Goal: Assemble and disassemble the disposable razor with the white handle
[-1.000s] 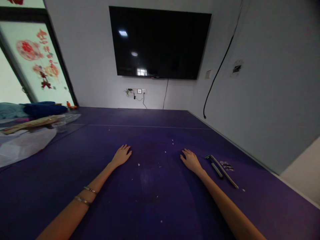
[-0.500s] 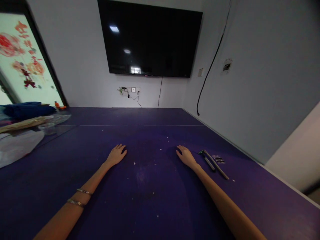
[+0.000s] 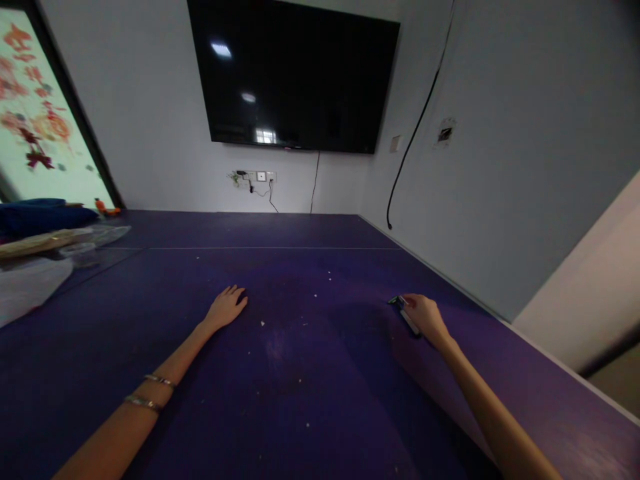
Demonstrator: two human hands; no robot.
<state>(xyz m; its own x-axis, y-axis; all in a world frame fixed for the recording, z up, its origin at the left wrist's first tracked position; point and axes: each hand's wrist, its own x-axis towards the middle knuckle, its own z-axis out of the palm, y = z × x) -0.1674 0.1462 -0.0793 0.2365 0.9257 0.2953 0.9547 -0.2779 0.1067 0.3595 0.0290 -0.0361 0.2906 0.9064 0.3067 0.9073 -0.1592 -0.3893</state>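
My left hand lies palm down on the purple tabletop, fingers slightly apart and holding nothing. Two bangles circle that forearm. On the right, my right hand has its fingers pinched at the head end of a plier-like two-handled tool. The tool's greenish-dark tip points left, and one grey-and-black handle shows below my fingers. My hand hides the other handle and the small dark pieces beside it. The exact kind of tool is hard to make out.
A dark blue folded cloth and clear plastic wrapping lie at the far left, near a small orange object. A black cable hangs by the right wall. A television is mounted over sockets.
My right hand has moved right from the bare tabletop to the tool and closed its fingers at the head end. My left hand stays flat. The whole view has shifted slightly.
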